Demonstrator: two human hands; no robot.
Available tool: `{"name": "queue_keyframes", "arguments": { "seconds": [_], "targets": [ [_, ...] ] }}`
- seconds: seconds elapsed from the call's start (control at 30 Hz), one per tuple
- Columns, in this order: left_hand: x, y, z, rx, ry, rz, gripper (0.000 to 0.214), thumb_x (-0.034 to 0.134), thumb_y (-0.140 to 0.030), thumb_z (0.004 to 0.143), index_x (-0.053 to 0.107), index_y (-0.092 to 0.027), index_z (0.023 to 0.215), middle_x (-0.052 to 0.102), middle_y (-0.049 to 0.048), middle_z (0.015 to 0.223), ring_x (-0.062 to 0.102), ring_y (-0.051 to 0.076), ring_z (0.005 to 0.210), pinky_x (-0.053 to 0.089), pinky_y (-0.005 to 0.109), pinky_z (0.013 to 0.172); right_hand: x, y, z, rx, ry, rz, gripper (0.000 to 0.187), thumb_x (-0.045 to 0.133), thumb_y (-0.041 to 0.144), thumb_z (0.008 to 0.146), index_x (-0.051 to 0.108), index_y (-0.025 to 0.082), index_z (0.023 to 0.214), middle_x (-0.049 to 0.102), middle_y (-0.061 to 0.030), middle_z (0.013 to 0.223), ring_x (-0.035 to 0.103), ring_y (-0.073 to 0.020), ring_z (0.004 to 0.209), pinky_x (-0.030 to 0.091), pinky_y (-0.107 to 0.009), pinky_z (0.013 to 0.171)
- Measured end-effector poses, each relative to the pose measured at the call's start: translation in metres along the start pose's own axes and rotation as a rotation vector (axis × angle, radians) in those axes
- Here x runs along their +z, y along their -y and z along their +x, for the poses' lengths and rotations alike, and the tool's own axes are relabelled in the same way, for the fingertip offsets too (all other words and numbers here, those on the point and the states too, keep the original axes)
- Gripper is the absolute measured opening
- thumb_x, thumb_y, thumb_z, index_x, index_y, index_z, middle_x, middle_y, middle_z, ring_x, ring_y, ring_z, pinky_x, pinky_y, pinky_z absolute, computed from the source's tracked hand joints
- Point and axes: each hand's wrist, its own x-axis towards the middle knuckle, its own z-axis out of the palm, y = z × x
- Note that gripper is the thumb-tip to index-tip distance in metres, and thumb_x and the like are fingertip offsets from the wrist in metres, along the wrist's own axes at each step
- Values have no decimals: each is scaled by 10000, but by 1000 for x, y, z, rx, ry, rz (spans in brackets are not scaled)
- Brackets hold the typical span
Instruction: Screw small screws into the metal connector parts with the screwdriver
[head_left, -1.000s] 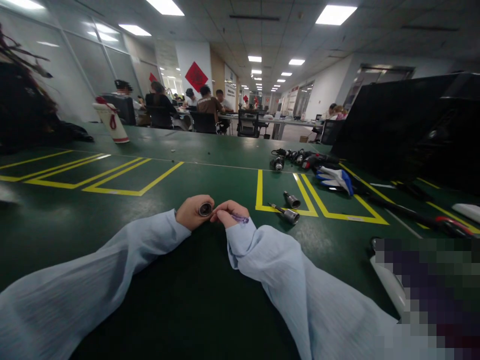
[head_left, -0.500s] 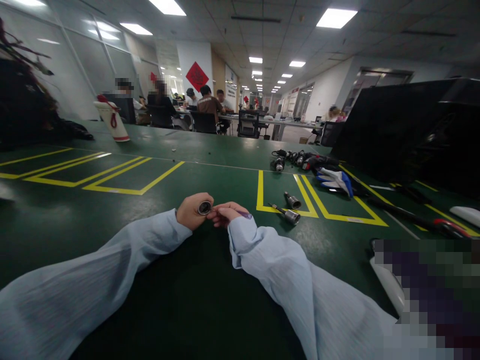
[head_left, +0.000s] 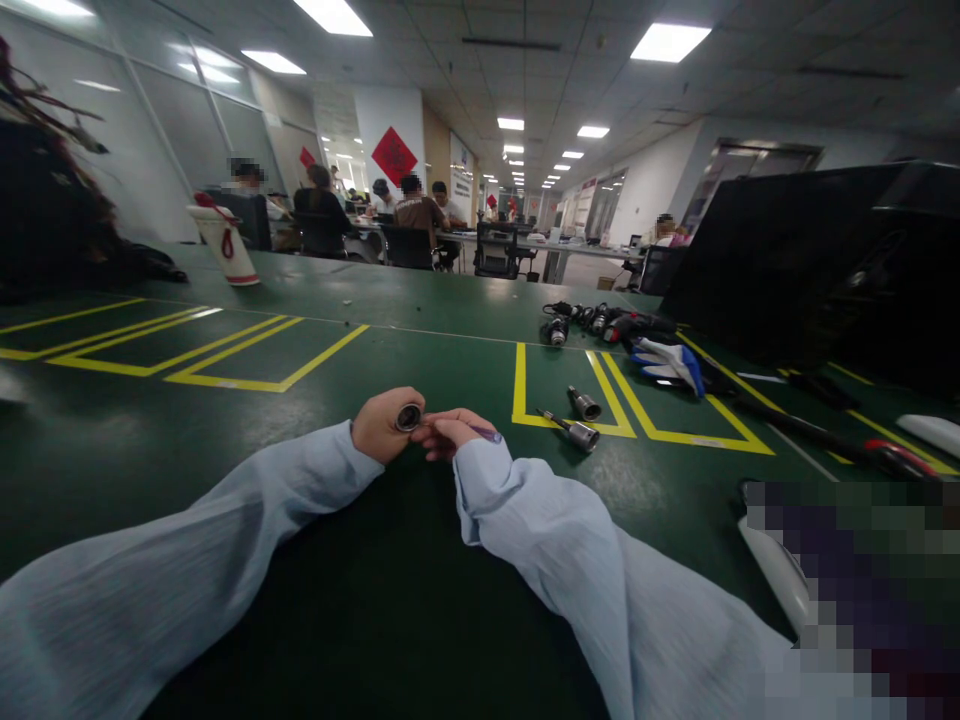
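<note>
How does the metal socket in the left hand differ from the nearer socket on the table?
The held socket sits in the left hand, while the table socket lies across the yellow tape. The held socket turns its opening toward the camera; the table socket shows mostly its side. The hand hides most of the held socket's body, whereas the table socket's thin shank is visible. Both look metallic.

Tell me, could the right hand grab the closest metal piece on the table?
Probably yes: the closest metal piece lies to the right of the right hand, and nothing seems to stand between them. But that hand seems to hold a purple thing, so it may need to let go first.
</note>
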Motion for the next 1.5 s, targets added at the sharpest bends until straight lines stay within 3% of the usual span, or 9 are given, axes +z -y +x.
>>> {"name": "queue_keyframes", "arguments": {
  "seconds": [0.3, 0.53, 0.7, 0.97, 1.2, 1.3, 1.5],
  "targets": [
    [-1, -2, -1, 49, 11, -89, 91, 463, -260, 641, 452, -184, 592, 472, -24, 535, 441, 105, 504, 344, 210, 481, -2, 2, 1, 76, 45, 169, 59, 549, 155, 656, 604, 171, 671, 669, -3, 554, 580, -95, 518, 466, -190, 469],
    [4, 6, 0, 56, -9, -38, 91, 478, -258, 627, 439, -188, 583, 456, -29, 527, 423, 105, 493, 331, 215, 480, 0, -1, 1, -9, -9, 58, 79, 539, 150, 642, 609, 176, 617, 647, 14, 502, 550, -85, 458, 457, -181, 433],
    [4, 7, 0, 66, 1, -51, 139, 503, -302, 635, 445, -186, 586, 451, -28, 533, 420, 103, 503, 329, 213, 478, 0, -1, 2, 36, -12, 55, 118, 513, 114, 651, 608, 171, 610, 644, 9, 498, 551, -91, 456, 458, -190, 433],
    [0, 0, 0, 70, 2, -137, 95, 498, -232, 638, 455, -167, 584, 456, -37, 514, 418, 86, 494, 330, 185, 453, -3, 1, 1, 63, 58, 153, 106, 522, 116, 674, 621, 154, 663, 693, 3, 582, 587, -80, 487, 476, -164, 440],
    [2, 2, 0, 82, -56, -47, 76, 457, -198, 648, 460, -159, 582, 466, -27, 523, 422, 86, 482, 332, 193, 458, -4, 0, 2, 21, 17, 108, 99, 539, 96, 664, 603, 167, 639, 663, 19, 537, 570, -79, 461, 468, -172, 429],
    [2, 2, 0, 85, -23, -42, 97, 475, -228, 655, 464, -156, 591, 472, -27, 523, 427, 86, 476, 335, 191, 455, -2, 0, 0, 7, 0, 47, 61, 551, 134, 656, 597, 169, 637, 654, 16, 534, 552, -79, 461, 457, -180, 434],
    [3, 4, 1, 110, 28, -69, 113, 481, -253, 660, 482, -150, 614, 502, -14, 542, 452, 92, 490, 351, 190, 461, 3, 6, -7, -163, -61, -123, 87, 552, 232, 634, 599, 164, 663, 631, 20, 513, 531, -91, 492, 436, -192, 451]
  ]
}}
